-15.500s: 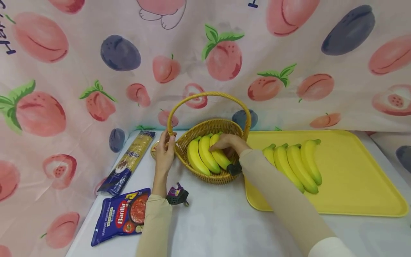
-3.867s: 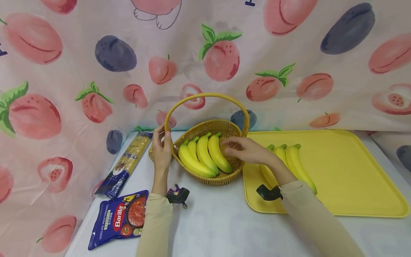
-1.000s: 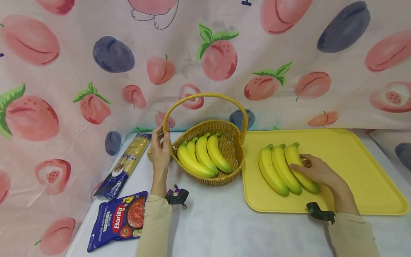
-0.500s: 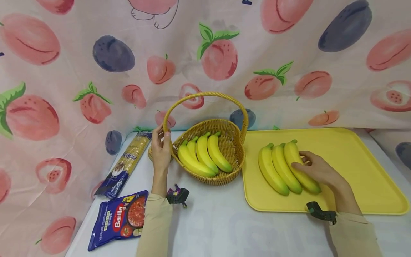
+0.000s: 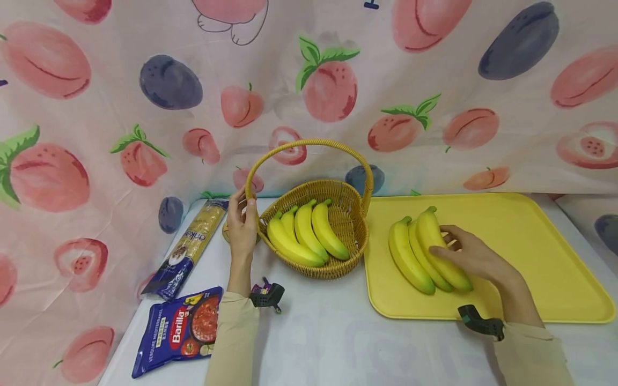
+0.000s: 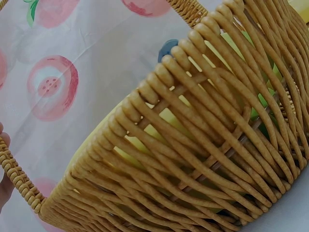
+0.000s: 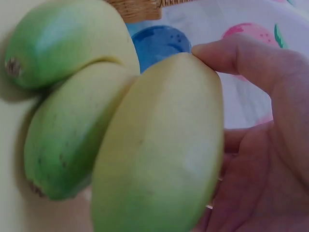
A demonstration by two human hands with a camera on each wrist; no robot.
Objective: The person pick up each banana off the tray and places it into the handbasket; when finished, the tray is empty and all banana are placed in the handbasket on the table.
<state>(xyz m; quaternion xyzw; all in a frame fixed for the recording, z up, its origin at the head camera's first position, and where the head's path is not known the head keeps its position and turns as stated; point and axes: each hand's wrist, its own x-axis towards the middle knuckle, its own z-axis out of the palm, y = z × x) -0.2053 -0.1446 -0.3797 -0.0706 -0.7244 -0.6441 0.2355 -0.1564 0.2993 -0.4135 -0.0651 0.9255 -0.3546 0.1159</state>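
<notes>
My left hand (image 5: 243, 225) grips the left foot of the arched handle (image 5: 309, 142) of a wicker basket (image 5: 328, 272); fingertips show at the left edge of the left wrist view, by the handle (image 6: 19, 181). Several bananas (image 5: 306, 233) lie side by side in the basket's left and middle. Over the yellow tray (image 5: 545, 257), my right hand (image 5: 475, 260) pinches a banana (image 5: 436, 241) between thumb and fingers. This banana (image 7: 159, 145) partly covers a second banana (image 7: 72, 130); a third banana (image 5: 407, 257) lies left of them on the tray.
Left of my left arm lie a pack of spaghetti (image 5: 190, 244) and a blue Barilla pouch (image 5: 181, 332). A round tin (image 5: 226, 231) is mostly hidden behind my left hand. A fruit-print cloth (image 5: 309, 80) hangs behind the table.
Bananas have gone from tray to basket since the oldest frame. In the last half second my right hand has raised the rightmost banana and shifted it left over its neighbour. My left hand stays put.
</notes>
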